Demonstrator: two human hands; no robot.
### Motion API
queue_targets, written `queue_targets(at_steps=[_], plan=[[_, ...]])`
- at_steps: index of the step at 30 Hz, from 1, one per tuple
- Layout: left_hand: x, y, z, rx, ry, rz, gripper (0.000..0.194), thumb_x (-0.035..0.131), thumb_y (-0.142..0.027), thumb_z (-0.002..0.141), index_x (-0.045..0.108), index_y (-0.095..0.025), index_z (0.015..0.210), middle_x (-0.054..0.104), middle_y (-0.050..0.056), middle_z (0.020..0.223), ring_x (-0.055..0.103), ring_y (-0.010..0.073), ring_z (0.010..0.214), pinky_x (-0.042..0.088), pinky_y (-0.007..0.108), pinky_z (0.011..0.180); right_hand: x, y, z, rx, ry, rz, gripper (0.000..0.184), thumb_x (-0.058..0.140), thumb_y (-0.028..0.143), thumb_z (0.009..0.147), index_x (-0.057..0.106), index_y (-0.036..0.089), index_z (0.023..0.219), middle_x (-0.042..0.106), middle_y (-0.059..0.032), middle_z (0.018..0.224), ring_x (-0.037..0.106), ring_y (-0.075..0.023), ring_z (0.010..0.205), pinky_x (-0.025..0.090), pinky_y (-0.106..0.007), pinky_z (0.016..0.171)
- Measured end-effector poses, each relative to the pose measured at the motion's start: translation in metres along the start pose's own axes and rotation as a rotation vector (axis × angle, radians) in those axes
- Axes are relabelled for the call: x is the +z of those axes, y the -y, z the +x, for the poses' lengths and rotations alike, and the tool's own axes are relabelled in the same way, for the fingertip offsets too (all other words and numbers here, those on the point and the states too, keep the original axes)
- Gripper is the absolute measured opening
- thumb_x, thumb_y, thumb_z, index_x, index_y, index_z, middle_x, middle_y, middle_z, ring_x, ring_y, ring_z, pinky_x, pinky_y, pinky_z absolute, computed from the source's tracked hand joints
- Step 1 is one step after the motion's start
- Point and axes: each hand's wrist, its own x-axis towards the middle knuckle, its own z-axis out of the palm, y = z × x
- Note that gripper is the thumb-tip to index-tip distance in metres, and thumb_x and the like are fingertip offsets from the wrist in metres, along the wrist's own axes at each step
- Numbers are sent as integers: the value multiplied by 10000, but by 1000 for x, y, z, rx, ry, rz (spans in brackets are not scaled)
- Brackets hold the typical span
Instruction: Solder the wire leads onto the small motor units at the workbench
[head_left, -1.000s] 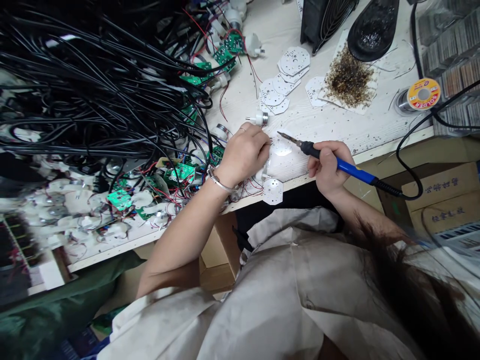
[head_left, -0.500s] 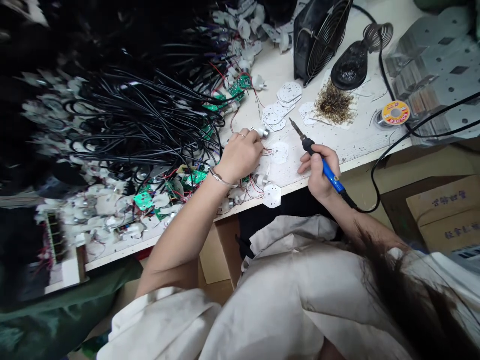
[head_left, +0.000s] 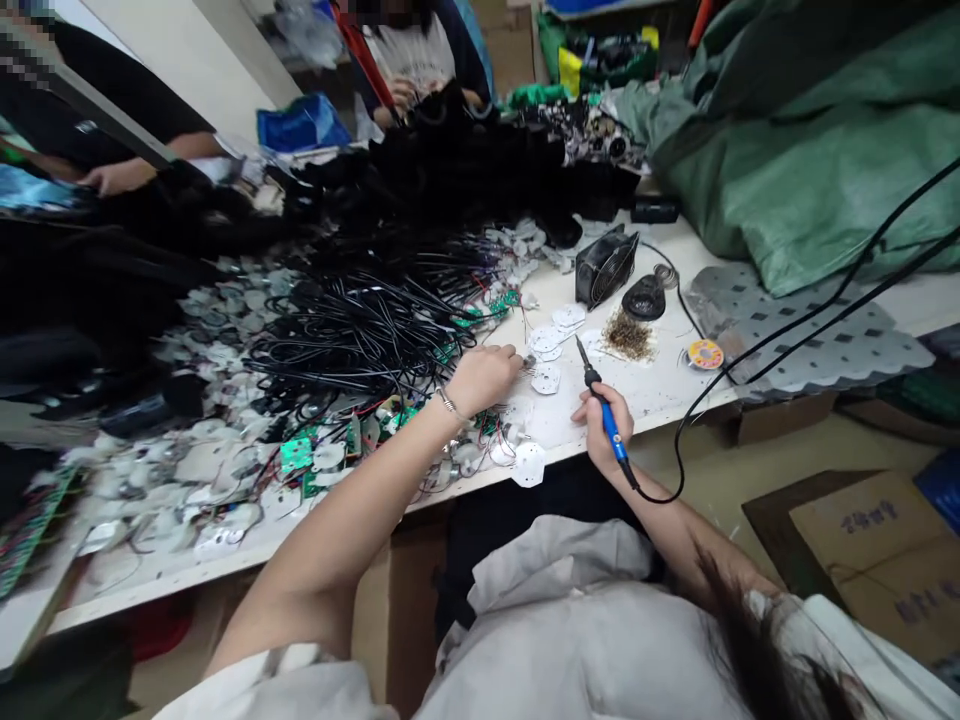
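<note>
My right hand (head_left: 604, 428) is shut around a blue-handled soldering iron (head_left: 609, 425), whose tip points to the far side of the bench, above bare white bench top. My left hand (head_left: 484, 380) is curled at the bench, its fingertips beside a small metal-capped white part (head_left: 530, 361). Whether they grip it or fine wires is too small to tell. Between my hands lie white octagonal circuit boards (head_left: 546, 379), with another (head_left: 529, 464) at the front edge. A heap of black cables (head_left: 375, 325) lies left of my left hand.
The white workbench (head_left: 660, 395) holds a small wire-guarded fan (head_left: 604, 267), a black dish (head_left: 643, 298), brown debris (head_left: 628, 336), and a solder spool (head_left: 705, 354). Green circuit boards (head_left: 296, 456) lie left. Co-workers' hands (head_left: 112, 178) show beyond. A grey perforated sheet (head_left: 802, 330) lies right.
The view has swung up and outward, so the bench looks smaller and more of the room shows. The soldering iron has turned its tip toward the far side of the bench.
</note>
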Motion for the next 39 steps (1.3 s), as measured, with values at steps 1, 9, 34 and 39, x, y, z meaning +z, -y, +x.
queue_targets(at_steps=[1, 9, 34, 39], plan=[[-3, 5, -3, -17, -32, -6, 263, 480, -157, 1010, 743, -147, 1004, 738, 144, 1035, 713, 267, 945, 496, 366, 762, 0, 1, 1, -7, 3, -13, 227, 587, 389, 986, 636, 254, 1162, 755, 1, 828, 737, -151, 577, 645, -309, 604], [-11, 53, -55, -261, -400, -469, 254, 449, -320, 977, 669, -193, 988, 728, 92, 1055, 682, 230, 1001, 539, 336, 921, 1, -1, 6, -80, 60, -79, 226, 572, 367, 985, 651, 241, 1155, 747, -14, 858, 738, -157, 574, 657, -333, 631], [5, -9, -71, -304, -483, -314, 251, 477, -276, 1013, 713, -198, 1054, 743, 104, 1133, 684, 269, 1124, 537, 421, 1044, -7, 4, 5, -474, 102, -228, 255, 563, 163, 1000, 626, 242, 1233, 725, -37, 921, 730, -159, 731, 655, -342, 735], [-7, -32, 40, -286, 65, -209, 417, 520, -326, 1051, 602, -118, 1404, 638, 168, 1427, 638, 301, 1295, 525, 387, 1060, -7, 5, 2, -466, 75, -207, 307, 557, 155, 995, 608, 248, 1284, 711, -27, 907, 712, -152, 679, 636, -327, 674]])
